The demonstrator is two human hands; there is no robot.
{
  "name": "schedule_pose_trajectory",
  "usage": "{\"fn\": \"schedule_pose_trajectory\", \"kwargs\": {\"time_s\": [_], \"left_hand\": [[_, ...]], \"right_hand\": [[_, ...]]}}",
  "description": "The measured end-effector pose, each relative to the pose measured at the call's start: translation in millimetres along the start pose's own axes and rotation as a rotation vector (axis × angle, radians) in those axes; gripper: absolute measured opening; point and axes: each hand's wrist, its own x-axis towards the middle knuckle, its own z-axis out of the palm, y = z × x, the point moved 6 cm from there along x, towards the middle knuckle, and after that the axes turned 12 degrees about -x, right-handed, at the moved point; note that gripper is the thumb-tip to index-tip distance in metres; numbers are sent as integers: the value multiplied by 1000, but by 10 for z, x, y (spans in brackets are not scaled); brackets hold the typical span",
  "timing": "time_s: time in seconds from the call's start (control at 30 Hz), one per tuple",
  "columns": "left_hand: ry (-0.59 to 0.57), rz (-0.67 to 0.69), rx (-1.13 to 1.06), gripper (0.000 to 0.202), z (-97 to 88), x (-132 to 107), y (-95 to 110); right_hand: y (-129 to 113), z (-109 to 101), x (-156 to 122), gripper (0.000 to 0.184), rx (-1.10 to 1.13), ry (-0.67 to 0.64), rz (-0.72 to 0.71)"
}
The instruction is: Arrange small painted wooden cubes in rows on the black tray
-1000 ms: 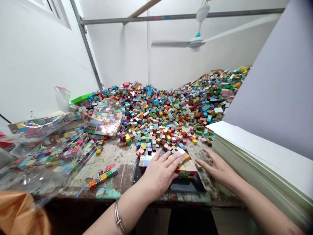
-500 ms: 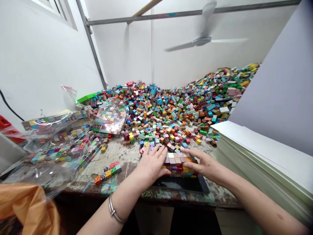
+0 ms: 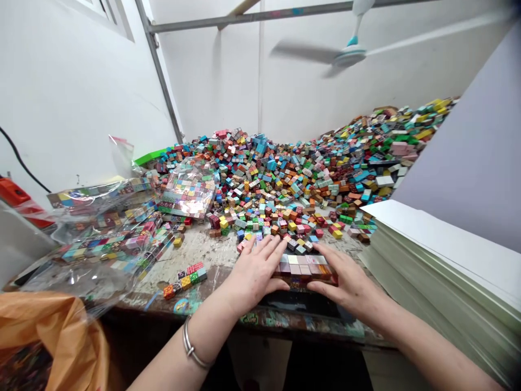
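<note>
On a black tray (image 3: 321, 305) at the table's front edge lies a compact block of small patterned cubes (image 3: 303, 269), with pale squares along its top. My left hand (image 3: 258, 271) lies over the block's left end, fingers stretched along the back and thumb at the front. At the opposite end my right hand (image 3: 350, 277) grips the block between its thumb in front and its fingers behind. The left palm hides part of the block. Loose cubes (image 3: 299, 247) lie just behind it.
A large heap of coloured cubes (image 3: 285, 174) spreads along the wall. Plastic-wrapped cube sets (image 3: 189, 190) lie to the left, near a short row of cubes (image 3: 189, 281). A stack of white sheets (image 3: 439, 233) borders the right. An orange bag (image 3: 77, 331) hangs at the front left.
My right hand has moved in closer round the block's right end, its thumb now lower on the front. Less of the block's front face shows. The view has shifted slightly.
</note>
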Motion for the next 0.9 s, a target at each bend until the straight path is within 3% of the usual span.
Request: {"fn": "schedule_pose_trajectory", "kwargs": {"time_s": [0.13, 0.27, 0.4, 0.6, 0.7, 0.8, 0.9], "left_hand": [[179, -210, -214, 86, -185, -290, -266], [280, -431, -593, 86, 0, -671, -523], [290, -380, -675, 75, 147, -759, -487], [298, -203, -201, 77, 45, -599, -255], [245, -131, -196, 68, 62, -535, -171], [255, -196, -347, 70, 96, -542, -216], [360, -330, -505, 78, 120, -622, -312]], "right_hand": [[-16, 17, -141, 76, -25, 83, -11], [-36, 51, -237, 71, -13, 105, -10], [-174, 20, -170, 70, -84, 163, -92], [-523, 18, -15, 68, -265, 215, -207], [-642, 56, -4, 67, -313, 232, -273], [-534, 80, -19, 65, -309, 225, -197], [-277, 97, -73, 66, -218, 174, -26]]}}
